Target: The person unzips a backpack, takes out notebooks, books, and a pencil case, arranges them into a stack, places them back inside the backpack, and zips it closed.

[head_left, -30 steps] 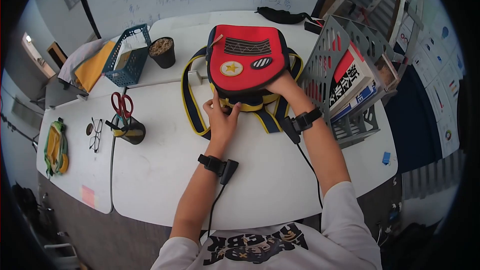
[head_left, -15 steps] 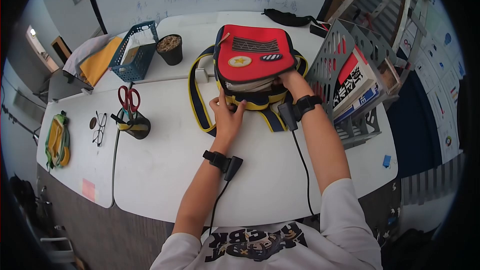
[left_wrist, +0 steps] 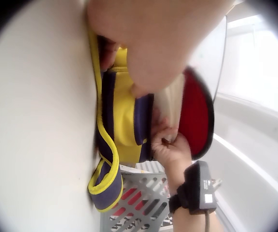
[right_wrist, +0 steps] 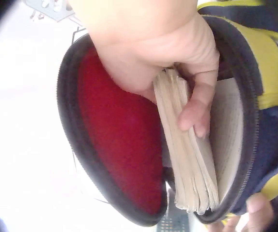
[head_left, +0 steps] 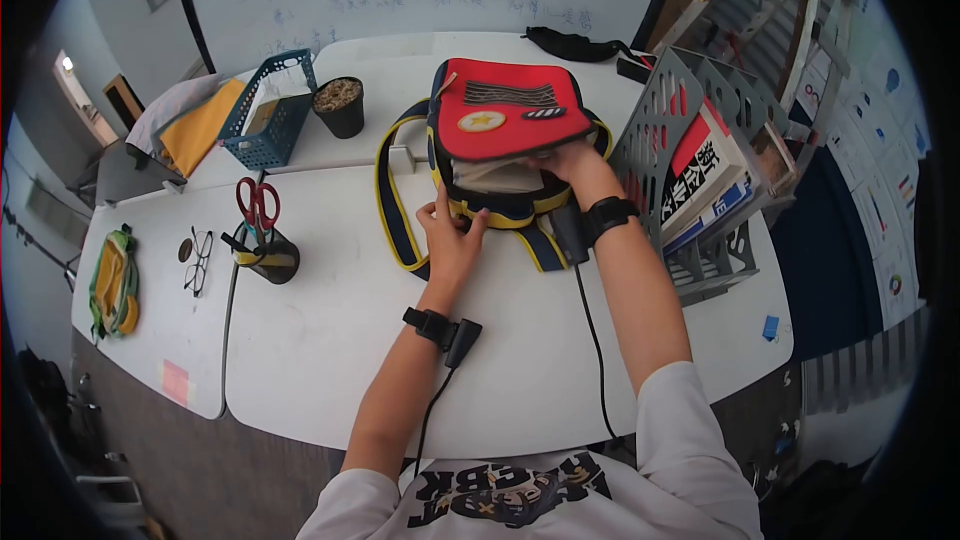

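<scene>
Backpack (head_left: 505, 155) lies near the desk's (head_left: 330, 340) far edge, by the file rack (head_left: 690, 140), flap up. Right hand (right_wrist: 177, 63) grips a book (right_wrist: 190, 159) in the bag's mouth; left hand (head_left: 452, 235) pinches the lower rim. Book half seated, likely mid-transfer. Next: keep the opening spread, slide the book straight.

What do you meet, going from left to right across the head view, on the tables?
Green-yellow bag → glasses → cup with red scissors → red backpack → grey file rack with books → small blue thing.
</scene>
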`<state>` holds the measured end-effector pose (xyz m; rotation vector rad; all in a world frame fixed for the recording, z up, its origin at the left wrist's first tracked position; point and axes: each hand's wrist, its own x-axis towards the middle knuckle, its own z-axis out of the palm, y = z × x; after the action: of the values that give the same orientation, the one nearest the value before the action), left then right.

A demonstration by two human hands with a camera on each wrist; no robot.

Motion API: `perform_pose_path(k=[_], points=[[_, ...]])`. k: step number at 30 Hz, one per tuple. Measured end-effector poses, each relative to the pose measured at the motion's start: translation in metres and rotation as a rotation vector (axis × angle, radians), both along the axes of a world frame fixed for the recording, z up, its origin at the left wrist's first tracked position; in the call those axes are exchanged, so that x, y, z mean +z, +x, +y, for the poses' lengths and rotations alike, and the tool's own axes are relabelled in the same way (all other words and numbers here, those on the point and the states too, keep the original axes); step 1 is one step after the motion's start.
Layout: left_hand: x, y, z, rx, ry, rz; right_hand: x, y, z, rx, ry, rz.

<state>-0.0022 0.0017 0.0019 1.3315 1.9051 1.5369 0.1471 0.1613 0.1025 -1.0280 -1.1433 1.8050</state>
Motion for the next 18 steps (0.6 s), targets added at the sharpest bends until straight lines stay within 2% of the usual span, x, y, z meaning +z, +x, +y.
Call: perform_pose_path(k=[6,11,13,15,16,17,18], points=[[0.002,0.0,-0.001,-0.007,0.007,0.042,0.036,0.005,0.022,-0.016,-0.037,-0.016],[0.002,-0.003,-0.002,0.009,-0.042,0.03,0.046,0.013,-0.012,0.066,-0.049,0.029],[-0.001,-0.007,0.003,-0.011,-0.012,-0.183,0.051,0.018,-0.031,0.147,-0.096,-0.115],[-0.01,-0.022,0.007,0.024,0.017,-0.164,0.041,0.024,-0.064,0.213,-0.057,-0.097],[-0.003,-0.032,0.005,-0.128,0.048,-0.705,0.04,0.026,-0.084,0.216,0.029,-0.167],[0.006,-0.037,0.003,-0.287,0.08,-1.24,0.029,0.027,-0.102,0.083,0.04,-0.216],[0.044,-0.027,-0.014,-0.26,-0.004,-1.27,0.023,0.031,-0.116,0.132,-0.003,-0.18]])
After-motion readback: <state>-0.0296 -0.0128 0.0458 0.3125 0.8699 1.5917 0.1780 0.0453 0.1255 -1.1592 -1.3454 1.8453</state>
